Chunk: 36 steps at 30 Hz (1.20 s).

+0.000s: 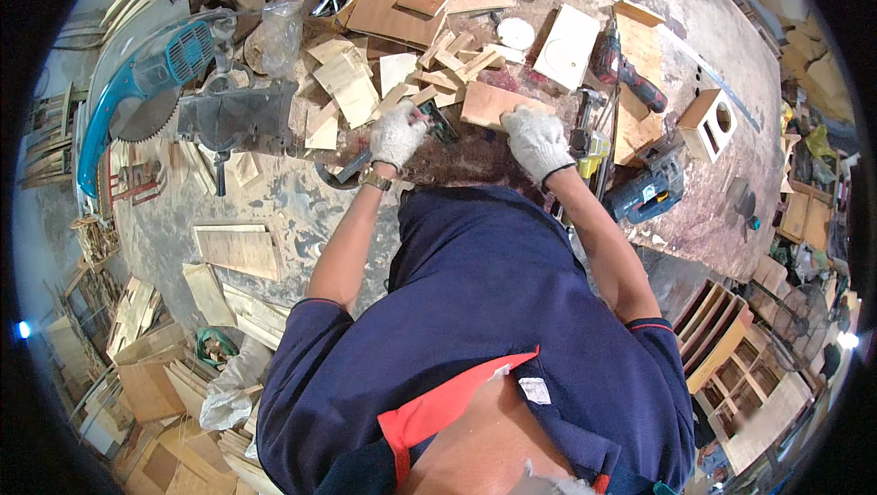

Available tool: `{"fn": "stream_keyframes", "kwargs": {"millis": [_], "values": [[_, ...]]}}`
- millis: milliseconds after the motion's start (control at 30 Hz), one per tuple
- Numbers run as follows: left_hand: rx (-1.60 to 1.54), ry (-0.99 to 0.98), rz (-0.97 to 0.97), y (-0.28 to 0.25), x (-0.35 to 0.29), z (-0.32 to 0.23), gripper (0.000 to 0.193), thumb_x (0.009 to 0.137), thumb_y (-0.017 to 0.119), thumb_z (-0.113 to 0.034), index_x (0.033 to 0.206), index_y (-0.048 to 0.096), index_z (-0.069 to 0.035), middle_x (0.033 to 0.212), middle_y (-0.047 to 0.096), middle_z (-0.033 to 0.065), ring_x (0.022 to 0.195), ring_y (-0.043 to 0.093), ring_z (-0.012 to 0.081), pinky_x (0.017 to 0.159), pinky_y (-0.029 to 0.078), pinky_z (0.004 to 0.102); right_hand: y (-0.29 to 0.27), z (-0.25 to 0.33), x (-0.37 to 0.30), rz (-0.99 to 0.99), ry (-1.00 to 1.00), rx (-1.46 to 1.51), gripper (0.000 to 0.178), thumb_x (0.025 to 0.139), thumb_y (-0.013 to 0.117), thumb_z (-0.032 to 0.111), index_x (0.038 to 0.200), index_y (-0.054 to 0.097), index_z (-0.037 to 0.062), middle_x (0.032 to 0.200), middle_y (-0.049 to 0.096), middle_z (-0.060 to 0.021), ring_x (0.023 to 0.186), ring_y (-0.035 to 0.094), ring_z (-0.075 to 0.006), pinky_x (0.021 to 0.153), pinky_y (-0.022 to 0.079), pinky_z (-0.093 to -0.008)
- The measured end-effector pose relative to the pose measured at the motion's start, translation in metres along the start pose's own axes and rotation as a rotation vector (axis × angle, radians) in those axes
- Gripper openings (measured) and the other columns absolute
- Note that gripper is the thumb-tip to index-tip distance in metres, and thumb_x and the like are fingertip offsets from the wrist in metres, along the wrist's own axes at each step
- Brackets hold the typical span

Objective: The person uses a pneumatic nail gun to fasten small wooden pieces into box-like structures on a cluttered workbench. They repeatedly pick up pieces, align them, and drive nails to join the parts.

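Note:
Both my hands wear white knit work gloves. My right hand (539, 141) is closed on the near right edge of a small rectangular wooden board (498, 106), which lies at the front of the workbench. To the left, my left hand (399, 136) is closed, its fingertips beside a small dark tool (440, 121) whose kind I cannot make out. What those fingers hold, if anything, is hidden. Just beyond the hands lies a heap of wood offcuts (438, 79). Right of my right hand is a yellow-green and black tool (592, 143).
A blue miter saw (155, 84) with a bare toothed blade stands at left. On the right lie a red-and-black cordless drill (628, 70), a blue jigsaw (647, 192) and a wooden box with a round hole (709, 125). Plywood panels (393, 15) are at the back.

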State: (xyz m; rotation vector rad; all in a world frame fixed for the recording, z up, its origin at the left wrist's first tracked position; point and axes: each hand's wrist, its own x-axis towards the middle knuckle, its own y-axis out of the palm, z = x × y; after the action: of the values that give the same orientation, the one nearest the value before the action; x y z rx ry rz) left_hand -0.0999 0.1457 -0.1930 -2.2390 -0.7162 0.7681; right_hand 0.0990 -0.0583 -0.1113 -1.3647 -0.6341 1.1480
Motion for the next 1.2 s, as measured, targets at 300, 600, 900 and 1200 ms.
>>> {"fn": "stream_keyframes", "kwargs": {"millis": [300, 600, 900, 1200], "values": [[0.274, 0.121, -0.424, -0.025, 0.137, -0.032, 0.066, 0.086, 0.082, -0.058, 0.119, 0.068, -0.003, 0.113, 0.073, 0.0254, 0.104, 0.072, 0.0449, 0.089, 0.058, 0.0543, 0.031, -0.005, -0.009, 0.1, -0.086, -0.118, 0.018, 0.093, 0.064, 0.018, 0.096, 0.08, 0.011, 0.104, 0.075, -0.0162, 0.101, 0.075, -0.0363, 0.084, 0.06, -0.049], [0.448, 0.108, -0.282, -0.023, 0.252, -0.049, 0.087, 0.079, 0.083, -0.07, 0.135, 0.063, -0.007, 0.136, 0.067, 0.0229, 0.128, 0.065, 0.0409, 0.104, 0.055, 0.0545, 0.043, -0.032, 0.012, -0.101, -0.05, -0.084, 0.017, 0.096, 0.062, 0.018, 0.098, 0.078, 0.0144, 0.114, 0.067, -0.0125, 0.117, 0.066, -0.0343, 0.093, 0.055, -0.0511], [0.087, 0.296, -0.453, -0.055, 0.158, -0.073, 0.074, 0.077, 0.09, -0.059, 0.121, 0.07, -0.003, 0.107, 0.077, 0.0224, 0.104, 0.076, 0.0403, 0.089, 0.06, 0.0503, -0.004, -0.098, -0.03, -0.52, 0.305, 0.682, 0.038, 0.097, 0.074, 0.027, 0.126, 0.074, 0.0024, 0.114, 0.076, -0.0205, 0.1, 0.075, -0.0307, 0.088, 0.059, -0.0416], [-0.077, 0.671, -0.011, 0.017, -0.005, -0.096, 0.082, 0.076, 0.094, -0.04, 0.141, 0.064, 0.001, 0.127, 0.074, 0.0227, 0.121, 0.072, 0.0358, 0.105, 0.056, 0.0448, 0.023, -0.127, -0.027, -0.36, 0.441, 0.962, 0.041, 0.103, 0.065, 0.035, 0.119, 0.074, -0.0021, 0.1, 0.076, -0.0194, 0.093, 0.072, -0.0278, 0.086, 0.054, -0.04]]}}
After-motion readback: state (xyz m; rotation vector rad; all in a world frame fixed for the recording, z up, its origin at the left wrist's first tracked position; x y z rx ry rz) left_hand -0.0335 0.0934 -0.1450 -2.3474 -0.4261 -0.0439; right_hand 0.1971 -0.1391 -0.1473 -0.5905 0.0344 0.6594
